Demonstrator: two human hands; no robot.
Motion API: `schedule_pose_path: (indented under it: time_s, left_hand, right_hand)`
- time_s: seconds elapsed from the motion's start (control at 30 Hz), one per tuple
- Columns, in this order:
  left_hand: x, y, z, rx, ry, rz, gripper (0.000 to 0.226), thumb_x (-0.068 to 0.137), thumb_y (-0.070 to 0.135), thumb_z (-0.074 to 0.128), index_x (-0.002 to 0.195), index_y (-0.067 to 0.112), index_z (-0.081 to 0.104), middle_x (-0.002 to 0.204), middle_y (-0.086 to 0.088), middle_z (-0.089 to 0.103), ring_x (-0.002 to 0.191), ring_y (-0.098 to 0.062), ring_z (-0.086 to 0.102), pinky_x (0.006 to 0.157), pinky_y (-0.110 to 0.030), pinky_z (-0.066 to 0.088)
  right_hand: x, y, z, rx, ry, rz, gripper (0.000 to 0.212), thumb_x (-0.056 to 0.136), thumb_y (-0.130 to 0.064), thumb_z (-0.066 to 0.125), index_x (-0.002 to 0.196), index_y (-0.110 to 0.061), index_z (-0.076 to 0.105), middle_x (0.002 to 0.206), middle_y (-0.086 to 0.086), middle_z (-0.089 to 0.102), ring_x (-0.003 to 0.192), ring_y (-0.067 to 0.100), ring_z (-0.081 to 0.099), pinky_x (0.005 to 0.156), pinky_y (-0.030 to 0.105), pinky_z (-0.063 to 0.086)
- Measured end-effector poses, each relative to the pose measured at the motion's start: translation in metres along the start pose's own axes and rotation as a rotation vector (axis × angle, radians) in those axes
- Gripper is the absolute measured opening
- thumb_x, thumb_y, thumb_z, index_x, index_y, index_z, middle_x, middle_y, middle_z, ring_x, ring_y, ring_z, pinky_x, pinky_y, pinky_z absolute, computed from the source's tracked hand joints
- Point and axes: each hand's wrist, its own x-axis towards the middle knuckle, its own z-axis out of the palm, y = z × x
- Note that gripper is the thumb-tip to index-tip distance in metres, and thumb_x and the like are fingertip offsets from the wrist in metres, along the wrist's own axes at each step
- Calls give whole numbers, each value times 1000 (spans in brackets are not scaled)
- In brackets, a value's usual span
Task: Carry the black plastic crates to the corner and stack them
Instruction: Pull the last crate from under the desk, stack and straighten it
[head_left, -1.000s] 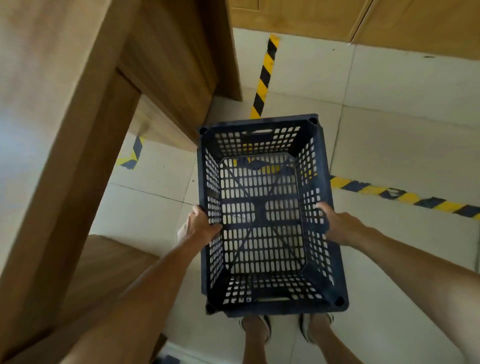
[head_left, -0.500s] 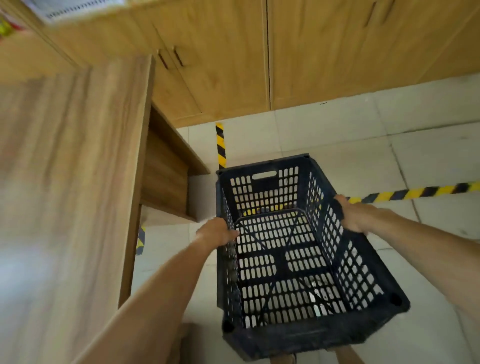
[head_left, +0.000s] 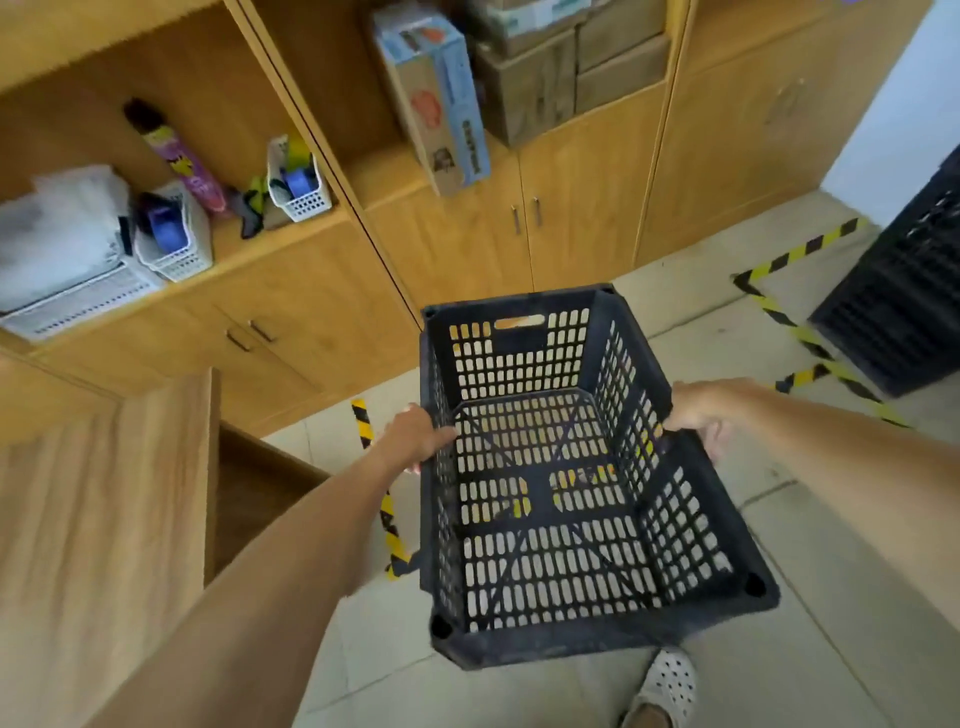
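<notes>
An empty black plastic crate (head_left: 545, 530) with perforated walls hangs in front of me above the tiled floor, open side up. My left hand (head_left: 413, 439) grips its left long rim and my right hand (head_left: 698, 410) grips its right long rim. At the right edge, in the corner by a white wall, stands a stack of black crates (head_left: 904, 291), partly cut off by the frame.
A wooden table (head_left: 104, 519) fills the lower left. Wooden cabinets (head_left: 467, 244) with shelves of boxes and white baskets (head_left: 296, 182) line the back. Yellow-black tape (head_left: 795, 322) marks the floor near the corner. My shoe (head_left: 667, 686) shows below the crate.
My view has lifted and turned right, away from the table; the cabinets' shelves and the corner stack have come into sight. Both hands keep their grip on the crate.
</notes>
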Motion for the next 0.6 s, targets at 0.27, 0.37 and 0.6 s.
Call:
schedule_pose_path:
  time_s: [0.27, 0.37, 0.6]
  left_hand:
    - [5, 120, -96, 118, 201, 162, 48, 89, 55, 60, 102, 9, 50, 89, -8, 65, 84, -27, 66, 86, -44, 56]
    - [15, 161, -132, 144, 218, 216, 51, 89, 59, 56, 95, 8, 59, 76, -5, 67, 71, -20, 66, 83, -40, 56]
    - [59, 237, -181, 247, 193, 340, 45, 93, 52, 54, 98, 8, 61, 76, -3, 66, 69, -18, 66, 76, -33, 57]
  right_hand:
    - [-48, 22, -138, 142, 39, -21, 50, 105, -17, 34, 149, 2, 23, 137, 32, 49, 73, 37, 65, 44, 41, 58]
    - [-56, 25, -184, 190, 92, -29, 50, 105, -21, 36, 149, 0, 24, 138, 28, 50, 73, 33, 68, 47, 36, 58]
    - [-72, 27, -242, 300, 109, 27, 38, 105, -16, 36, 138, 4, 35, 83, 24, 66, 53, 31, 71, 49, 37, 59]
